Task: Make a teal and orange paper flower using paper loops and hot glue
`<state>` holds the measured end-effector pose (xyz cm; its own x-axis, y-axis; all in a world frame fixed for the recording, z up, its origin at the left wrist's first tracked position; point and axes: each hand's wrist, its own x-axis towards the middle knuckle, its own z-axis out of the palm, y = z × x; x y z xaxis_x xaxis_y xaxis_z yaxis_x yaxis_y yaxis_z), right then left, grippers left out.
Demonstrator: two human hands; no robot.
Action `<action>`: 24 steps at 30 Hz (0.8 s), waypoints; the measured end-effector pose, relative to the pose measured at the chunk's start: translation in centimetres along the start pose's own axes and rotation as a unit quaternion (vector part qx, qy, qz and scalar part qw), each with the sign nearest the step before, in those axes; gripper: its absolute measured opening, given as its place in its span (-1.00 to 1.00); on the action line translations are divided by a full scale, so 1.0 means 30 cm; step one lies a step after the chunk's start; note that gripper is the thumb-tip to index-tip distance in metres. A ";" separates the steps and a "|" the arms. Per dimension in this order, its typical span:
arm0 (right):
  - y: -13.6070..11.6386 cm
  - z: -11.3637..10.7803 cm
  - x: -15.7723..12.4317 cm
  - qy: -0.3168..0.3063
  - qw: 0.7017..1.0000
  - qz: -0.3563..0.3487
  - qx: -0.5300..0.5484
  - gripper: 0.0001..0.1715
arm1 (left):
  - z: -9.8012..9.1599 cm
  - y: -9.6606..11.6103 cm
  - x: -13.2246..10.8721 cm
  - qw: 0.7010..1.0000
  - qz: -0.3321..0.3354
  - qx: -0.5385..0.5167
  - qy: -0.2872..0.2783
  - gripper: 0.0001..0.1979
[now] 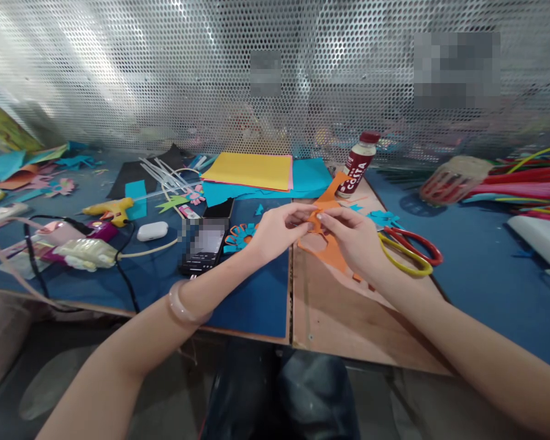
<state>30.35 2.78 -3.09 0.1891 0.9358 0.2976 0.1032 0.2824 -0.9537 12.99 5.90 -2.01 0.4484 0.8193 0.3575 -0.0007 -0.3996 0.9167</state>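
Note:
My left hand (279,231) and my right hand (354,237) meet over the wooden part of the table, fingertips pinched close together. Between them is a small orange paper piece (318,215), mostly covered by the fingers. Under and behind the hands lies a larger orange sheet (332,253) with cut-out openings. A blue and orange paper flower (241,237) is left of my left hand, partly hidden by it. Scissors with red and yellow handles (407,260) lie beside my right wrist, their blades out of sight.
A phone (204,244), white earbud case (153,231), yellow glue gun (112,211) and power strip (87,252) stand left. Behind are yellow paper (250,170) and a Costa bottle (358,165). Pipe cleaners (522,183) lie right, before a perforated metal panel (201,79).

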 end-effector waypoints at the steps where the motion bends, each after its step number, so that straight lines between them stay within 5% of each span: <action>1: 0.001 -0.001 0.000 0.001 1.000 0.000 -0.001 -0.74 | 0.000 0.001 -0.001 1.000 -0.002 -0.001 -0.002 -0.65; 24: 0.026 -0.009 -0.009 -0.036 0.999 -0.007 0.005 -0.76 | -0.005 0.031 -0.003 0.996 -0.076 -0.009 -0.034 -0.49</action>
<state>30.64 2.70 -3.90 0.1169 0.9441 0.3081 0.0957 0.2981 -0.9497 12.79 5.51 -1.17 0.5044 0.8396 0.2019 0.0559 -0.2651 0.9626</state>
